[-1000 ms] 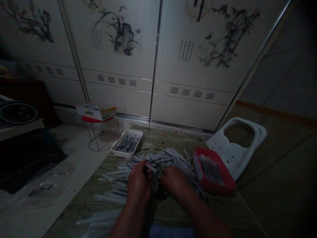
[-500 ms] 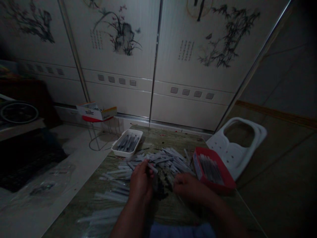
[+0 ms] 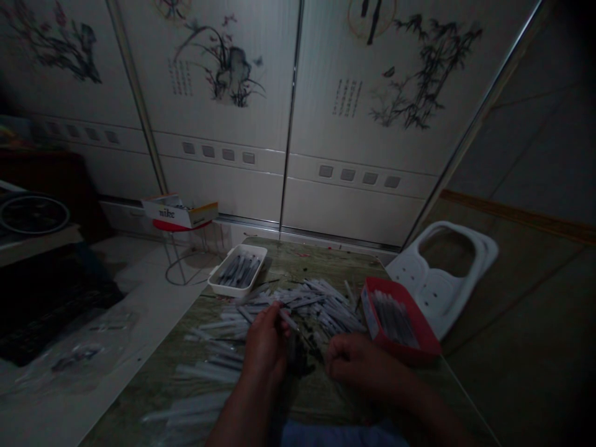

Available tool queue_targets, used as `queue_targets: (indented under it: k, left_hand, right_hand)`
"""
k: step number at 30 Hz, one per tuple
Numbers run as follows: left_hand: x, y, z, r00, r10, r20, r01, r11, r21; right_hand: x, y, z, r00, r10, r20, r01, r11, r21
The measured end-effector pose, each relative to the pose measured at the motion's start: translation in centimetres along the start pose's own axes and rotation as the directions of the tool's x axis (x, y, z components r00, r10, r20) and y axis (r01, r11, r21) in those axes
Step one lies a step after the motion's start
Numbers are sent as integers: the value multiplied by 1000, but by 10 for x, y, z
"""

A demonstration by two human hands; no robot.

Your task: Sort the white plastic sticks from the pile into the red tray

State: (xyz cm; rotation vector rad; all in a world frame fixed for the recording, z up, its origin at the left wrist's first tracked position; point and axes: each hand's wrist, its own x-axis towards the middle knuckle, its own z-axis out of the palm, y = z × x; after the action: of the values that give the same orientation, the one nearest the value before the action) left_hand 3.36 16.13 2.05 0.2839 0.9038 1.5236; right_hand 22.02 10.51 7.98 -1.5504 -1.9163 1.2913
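My left hand [image 3: 266, 340] is closed around a pale pen barrel [image 3: 288, 320], whose end points toward my right hand. My right hand [image 3: 348, 357] has its fingers curled together a short way to the right; what they pinch, if anything, is too dark to make out. Between the hands lies a scatter of small black pieces [image 3: 305, 363], perhaps pen caps. Just beyond them is a loose heap of translucent pens [image 3: 321, 301]. More pale tubes [image 3: 209, 371] lie in rows left of my left forearm.
A white tray [image 3: 214, 287] of pens stands at the table's far left. At the right edge sits a red box [image 3: 426, 335] holding more. Behind it leans a white folding chair [image 3: 487, 248]. A carton [image 3: 167, 213] rests on a red stool [image 3: 174, 227] beyond the table [image 3: 153, 372].
The view has shifted slightly. Both hands stay close to where they were, the left still gripping the pen barrel and the right still closed.
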Motion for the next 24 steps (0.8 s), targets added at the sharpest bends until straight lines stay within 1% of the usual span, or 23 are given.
queue_targets:
  k: [6, 9, 13, 18, 21, 24]
  left_hand:
    - [-4, -4, 3, 997, -41, 58, 40, 999, 21]
    - [-8, -5, 5, 995, -65, 75, 62, 997, 38]
    - [-13, -6, 8, 993, -55, 109, 44, 994, 105]
    - [-13, -12, 6, 986, -94, 136, 73, 986, 153]
    - [-11, -16, 4, 985, -100, 142, 73, 981, 182]
    - [-13, -17, 5, 982, -102, 162, 72, 980, 183]
  right_hand:
    - [5, 0, -1, 1000, 18, 16, -19, 999, 44]
    - [5, -2, -2, 996, 83, 30, -86, 991, 104]
    - [3, -4, -5, 988, 151, 43, -157, 971, 182]
    - [0, -4, -10, 978, 150, 142, -179, 959, 219]
    - [-2, -3, -11, 976, 160, 148, -187, 962, 197]
    - [-2, -2, -10, 981, 143, 133, -167, 967, 194]
